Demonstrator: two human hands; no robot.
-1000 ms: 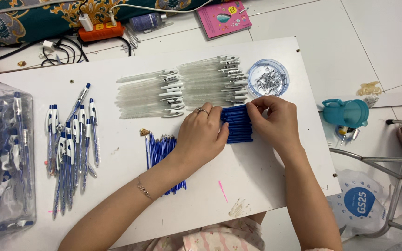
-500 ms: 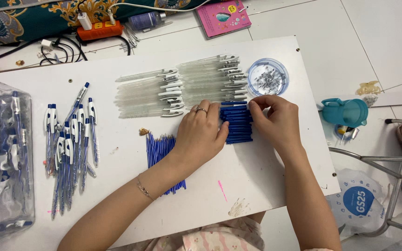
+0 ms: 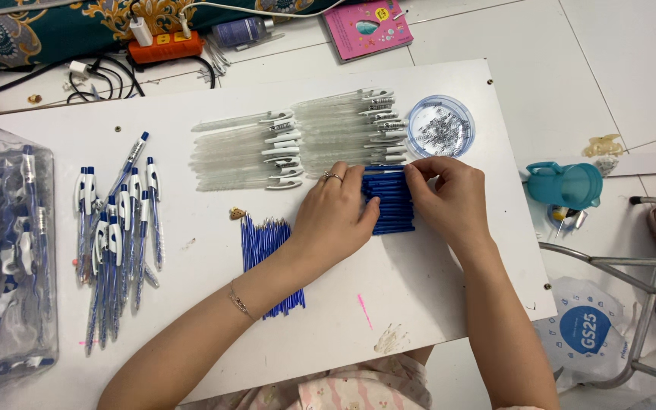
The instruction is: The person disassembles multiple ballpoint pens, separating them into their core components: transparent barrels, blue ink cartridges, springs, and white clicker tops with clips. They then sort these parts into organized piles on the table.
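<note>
Blue grips (image 3: 390,201), short ribbed sleeves, lie in a tight row near the middle of the white bench (image 3: 449,304), and both hands press in on that row. Left hand (image 3: 335,212) lies flat, fingers loosely spread, its fingertips touching the row's left edge; it clasps nothing. Right hand (image 3: 449,197) curls at the row's upper right corner, thumb and forefinger pinched on the top sleeve. Clear barrels (image 3: 298,144) with white clips lie in two batches just behind the hands. A round clear dish (image 3: 440,125) of small metal bits sits beside the barrels, to the right. Blue refills (image 3: 267,250) fan out left of the left wrist. Finished pens (image 3: 115,228) lie farther left, next to a clear box (image 3: 1,266) with more pens
</note>
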